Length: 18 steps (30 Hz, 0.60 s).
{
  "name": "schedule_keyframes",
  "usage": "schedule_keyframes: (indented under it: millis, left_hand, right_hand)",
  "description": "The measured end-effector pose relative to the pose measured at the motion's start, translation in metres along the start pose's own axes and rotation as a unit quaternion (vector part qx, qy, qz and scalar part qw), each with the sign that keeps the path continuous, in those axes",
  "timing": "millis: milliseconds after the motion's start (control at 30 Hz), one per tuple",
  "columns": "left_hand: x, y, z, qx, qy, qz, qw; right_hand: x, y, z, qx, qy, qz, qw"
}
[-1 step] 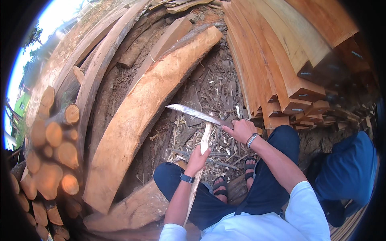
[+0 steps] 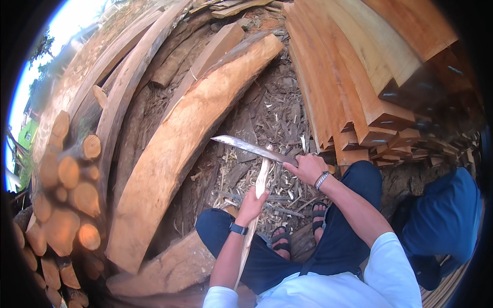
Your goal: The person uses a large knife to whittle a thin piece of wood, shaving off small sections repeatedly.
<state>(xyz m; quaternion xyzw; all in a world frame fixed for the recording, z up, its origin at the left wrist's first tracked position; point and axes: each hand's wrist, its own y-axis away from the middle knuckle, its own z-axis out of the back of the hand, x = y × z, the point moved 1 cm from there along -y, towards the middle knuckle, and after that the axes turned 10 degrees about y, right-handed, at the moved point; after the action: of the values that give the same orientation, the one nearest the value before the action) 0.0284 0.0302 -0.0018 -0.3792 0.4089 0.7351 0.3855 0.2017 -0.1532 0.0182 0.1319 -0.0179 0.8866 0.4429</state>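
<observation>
My left hand point(image 2: 251, 206) is closed around a pale wooden stick point(image 2: 262, 178), which slants back under my left forearm toward my lap. In my right hand point(image 2: 309, 168) is the handle of a machete point(image 2: 246, 145). Its long blade points left and lies across the stick's upper end, a little above my left fist. The blade appears to touch the wood there, though the exact contact is hard to make out. Most of the machete's handle is hidden by my fingers.
A long sawn slab point(image 2: 179, 138) lies to the left, with cut logs point(image 2: 84, 197) stacked beyond it. Sawn beams point(image 2: 359, 87) are piled at the right. Wood shavings point(image 2: 287, 187) cover the ground before my sandalled feet. Blue fabric point(image 2: 436, 215) is at my right.
</observation>
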Motion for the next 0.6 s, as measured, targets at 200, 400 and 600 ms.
schedule_keyframes:
  millis: [200,400,600]
  left_hand:
    - [0.000,0.004,0.001,0.010,0.031,0.013,0.999]
    - [0.010,-0.001,0.004,0.006,0.016,-0.001,1.000]
    - [0.008,0.001,0.001,0.012,0.024,0.000,1.000]
  right_hand:
    - [-0.002,0.000,0.006,0.004,0.021,0.019,1.000]
    - [0.001,0.005,-0.001,0.004,0.026,0.029,0.999]
    - [-0.001,0.000,0.002,0.015,0.003,-0.010,1.000]
